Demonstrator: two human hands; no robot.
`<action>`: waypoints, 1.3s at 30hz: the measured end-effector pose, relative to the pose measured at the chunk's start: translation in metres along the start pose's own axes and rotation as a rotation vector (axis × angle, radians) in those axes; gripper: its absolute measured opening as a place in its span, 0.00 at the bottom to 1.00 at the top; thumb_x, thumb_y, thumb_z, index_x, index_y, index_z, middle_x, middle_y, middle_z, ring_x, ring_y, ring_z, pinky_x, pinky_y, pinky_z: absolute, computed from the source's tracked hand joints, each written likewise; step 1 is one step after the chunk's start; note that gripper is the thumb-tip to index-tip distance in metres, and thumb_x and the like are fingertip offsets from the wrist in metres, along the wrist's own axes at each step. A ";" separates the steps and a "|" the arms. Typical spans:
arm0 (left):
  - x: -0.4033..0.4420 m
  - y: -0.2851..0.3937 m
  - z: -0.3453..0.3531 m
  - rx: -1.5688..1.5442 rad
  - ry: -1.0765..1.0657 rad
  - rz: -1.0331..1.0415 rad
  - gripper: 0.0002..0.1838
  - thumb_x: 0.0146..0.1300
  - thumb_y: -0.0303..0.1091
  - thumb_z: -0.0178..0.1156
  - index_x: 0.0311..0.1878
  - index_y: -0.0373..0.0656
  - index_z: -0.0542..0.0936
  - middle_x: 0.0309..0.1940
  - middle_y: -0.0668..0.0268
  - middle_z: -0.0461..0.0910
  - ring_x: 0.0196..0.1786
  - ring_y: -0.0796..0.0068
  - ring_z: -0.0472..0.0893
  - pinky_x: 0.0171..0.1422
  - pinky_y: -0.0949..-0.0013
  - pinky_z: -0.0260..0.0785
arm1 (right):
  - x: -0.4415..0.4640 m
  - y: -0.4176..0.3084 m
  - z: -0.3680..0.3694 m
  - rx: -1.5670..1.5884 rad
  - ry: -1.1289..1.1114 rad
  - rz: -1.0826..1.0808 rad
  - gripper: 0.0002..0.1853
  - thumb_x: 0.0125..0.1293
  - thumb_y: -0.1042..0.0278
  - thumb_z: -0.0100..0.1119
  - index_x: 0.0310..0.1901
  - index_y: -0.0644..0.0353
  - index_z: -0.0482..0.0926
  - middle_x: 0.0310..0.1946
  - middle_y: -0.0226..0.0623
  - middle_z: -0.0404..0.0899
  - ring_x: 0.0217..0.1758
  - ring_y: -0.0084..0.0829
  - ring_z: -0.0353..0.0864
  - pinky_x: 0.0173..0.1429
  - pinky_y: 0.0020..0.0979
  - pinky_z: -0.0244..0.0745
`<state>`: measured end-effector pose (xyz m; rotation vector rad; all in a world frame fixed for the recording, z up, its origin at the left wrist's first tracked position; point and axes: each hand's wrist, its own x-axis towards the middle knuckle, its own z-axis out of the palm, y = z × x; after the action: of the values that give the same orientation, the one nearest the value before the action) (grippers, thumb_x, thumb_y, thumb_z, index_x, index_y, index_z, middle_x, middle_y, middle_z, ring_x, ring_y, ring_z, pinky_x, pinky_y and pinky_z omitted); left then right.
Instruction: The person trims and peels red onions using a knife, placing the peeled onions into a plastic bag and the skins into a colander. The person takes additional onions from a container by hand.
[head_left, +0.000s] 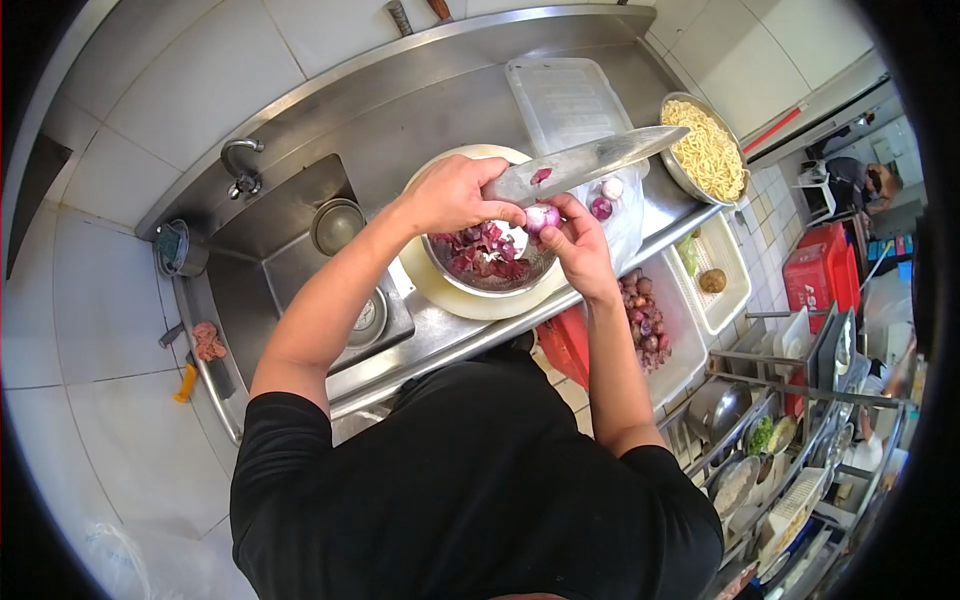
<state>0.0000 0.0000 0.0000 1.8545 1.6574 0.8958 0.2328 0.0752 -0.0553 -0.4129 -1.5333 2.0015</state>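
My left hand [455, 195] is closed round the handle end of a large kitchen knife [600, 160]. Its broad blade points right, with a scrap of purple skin stuck to it. Between the fingertips of my right hand [583, 250] is a partly peeled red onion [541, 218], which my left thumb also touches. Below both hands, a metal bowl [490, 290] contains purple onion skins [478, 256] and something white. The bowl stands on a round, pale cutting board [440, 290]. Peeled onions [605, 200] lie on a clear plastic bag [628, 222] beside my right hand.
A sink [290, 250] with a tap [242, 165] is at left. A pan of noodles [708, 150] and a translucent plastic lid [565, 100] sit at right. Below the counter edge, a white crate [690, 345] holds red onions [645, 320]. A loaded rack [790, 385] stands lower right.
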 end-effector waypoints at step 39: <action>0.001 0.005 0.004 -0.114 -0.038 -0.056 0.34 0.46 0.62 0.79 0.44 0.41 0.84 0.21 0.61 0.78 0.27 0.65 0.78 0.36 0.62 0.68 | -0.004 -0.011 0.026 -0.056 0.129 0.065 0.28 0.85 0.46 0.32 0.67 0.62 0.67 0.50 0.32 0.77 0.45 0.21 0.76 0.47 0.25 0.71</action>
<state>0.0060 0.0006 0.0013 1.7298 1.5936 0.9064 0.2244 0.0542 -0.0374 -0.6094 -1.5161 1.9442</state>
